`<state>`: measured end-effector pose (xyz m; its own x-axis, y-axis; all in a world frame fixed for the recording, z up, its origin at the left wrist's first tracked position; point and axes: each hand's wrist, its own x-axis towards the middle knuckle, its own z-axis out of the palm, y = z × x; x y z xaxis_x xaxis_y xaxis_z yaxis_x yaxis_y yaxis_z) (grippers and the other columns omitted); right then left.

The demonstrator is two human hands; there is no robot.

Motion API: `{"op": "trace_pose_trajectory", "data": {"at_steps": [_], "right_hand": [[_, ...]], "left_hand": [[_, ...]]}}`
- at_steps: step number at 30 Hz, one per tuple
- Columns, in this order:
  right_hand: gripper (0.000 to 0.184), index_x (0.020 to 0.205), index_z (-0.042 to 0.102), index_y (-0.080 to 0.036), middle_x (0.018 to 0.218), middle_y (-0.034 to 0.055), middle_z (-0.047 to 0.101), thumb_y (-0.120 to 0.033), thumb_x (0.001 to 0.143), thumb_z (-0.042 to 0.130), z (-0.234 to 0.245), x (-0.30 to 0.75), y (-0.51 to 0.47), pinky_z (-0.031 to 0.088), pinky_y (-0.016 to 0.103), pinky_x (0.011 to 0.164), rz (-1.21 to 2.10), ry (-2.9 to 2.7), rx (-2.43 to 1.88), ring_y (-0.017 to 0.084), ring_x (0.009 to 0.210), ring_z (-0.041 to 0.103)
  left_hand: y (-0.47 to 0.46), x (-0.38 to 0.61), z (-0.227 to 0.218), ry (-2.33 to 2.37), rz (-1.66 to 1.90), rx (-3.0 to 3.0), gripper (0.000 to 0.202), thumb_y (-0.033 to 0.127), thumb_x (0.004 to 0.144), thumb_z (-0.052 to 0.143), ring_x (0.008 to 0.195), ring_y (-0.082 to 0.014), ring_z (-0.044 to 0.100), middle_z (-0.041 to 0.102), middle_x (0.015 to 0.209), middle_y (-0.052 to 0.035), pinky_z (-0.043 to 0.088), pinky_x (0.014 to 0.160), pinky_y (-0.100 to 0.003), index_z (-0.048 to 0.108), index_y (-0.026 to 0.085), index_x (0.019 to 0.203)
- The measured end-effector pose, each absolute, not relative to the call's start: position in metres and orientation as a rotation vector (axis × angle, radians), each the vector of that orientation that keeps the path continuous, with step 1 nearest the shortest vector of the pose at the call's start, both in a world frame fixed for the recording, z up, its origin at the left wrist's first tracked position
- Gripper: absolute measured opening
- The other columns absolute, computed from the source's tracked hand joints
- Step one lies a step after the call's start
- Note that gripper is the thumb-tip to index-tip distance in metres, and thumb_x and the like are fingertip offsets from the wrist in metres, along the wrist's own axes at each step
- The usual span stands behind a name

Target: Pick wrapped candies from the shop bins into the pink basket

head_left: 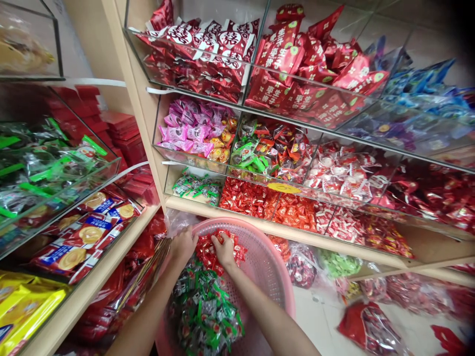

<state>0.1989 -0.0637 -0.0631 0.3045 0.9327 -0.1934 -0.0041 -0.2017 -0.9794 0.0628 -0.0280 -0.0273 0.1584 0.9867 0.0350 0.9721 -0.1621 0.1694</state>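
A round pink plastic basket [285, 277] stands below the shelves. Red-wrapped candies [210, 254] are heaped at its far side, and green-and-clear packets [210, 309] fill its near left part. My right hand [225, 251] reaches into the red heap, its thumb and fingers curled on some candies. At the far left rim, my left hand [184, 243] is closed, with a clear plastic bag [180, 220] bunched at its fingers. My hand partly hides the bag and the rim there.
A shelf with glass-fronted bins of wrapped sweets [200, 129] rises ahead. Another wooden shelf edge [89, 277] with biscuit packs [87, 235] runs close on the left. Bagged sweets [302, 267] and a red bag [371, 326] lie on the floor at right.
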Motion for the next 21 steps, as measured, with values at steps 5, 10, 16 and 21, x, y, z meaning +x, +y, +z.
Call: {"op": "trace_pose_trajectory", "data": {"at_steps": [5,10,16,21], "right_hand": [[0.03,0.08,0.051,-0.02,0.049,-0.0053,0.052,-0.049,0.075,0.051,-0.054,0.22,-0.069,0.039,0.023,0.04,1.027,-1.02,-1.558,0.014,0.042,0.053],[0.019,0.074,0.052,-0.021,0.048,-0.0056,0.051,-0.039,0.078,0.048,-0.046,0.224,-0.063,0.036,0.022,0.041,0.949,-1.132,-1.592,0.014,0.042,0.054],[0.013,0.076,0.053,-0.02,0.061,-0.0017,0.058,-0.028,0.082,0.045,-0.042,0.2,-0.05,0.041,0.021,0.045,0.898,-1.245,-1.645,0.013,0.047,0.058],[0.015,0.083,0.054,-0.018,0.067,0.0007,0.059,-0.027,0.085,0.042,-0.043,0.19,-0.047,0.039,0.019,0.039,0.934,-1.185,-1.719,0.013,0.047,0.06]], "left_hand": [[-0.028,0.063,-0.028,1.976,0.208,2.293,0.036,0.032,0.087,0.035,0.085,-0.0257,0.065,0.069,0.093,-0.0133,0.046,0.071,-0.032,0.057,0.013,0.108],[-0.028,0.063,-0.029,1.982,0.209,2.313,0.036,0.033,0.087,0.034,0.082,-0.0264,0.065,0.069,0.091,-0.0129,0.046,0.068,-0.033,0.057,0.012,0.106],[-0.028,0.062,-0.028,1.97,0.207,2.328,0.036,0.032,0.087,0.035,0.084,-0.0258,0.065,0.069,0.092,-0.0126,0.046,0.068,-0.032,0.057,0.013,0.108],[-0.028,0.061,-0.029,1.982,0.206,2.313,0.035,0.031,0.087,0.035,0.083,-0.0252,0.065,0.069,0.09,-0.0127,0.046,0.068,-0.032,0.056,0.013,0.109]]}}
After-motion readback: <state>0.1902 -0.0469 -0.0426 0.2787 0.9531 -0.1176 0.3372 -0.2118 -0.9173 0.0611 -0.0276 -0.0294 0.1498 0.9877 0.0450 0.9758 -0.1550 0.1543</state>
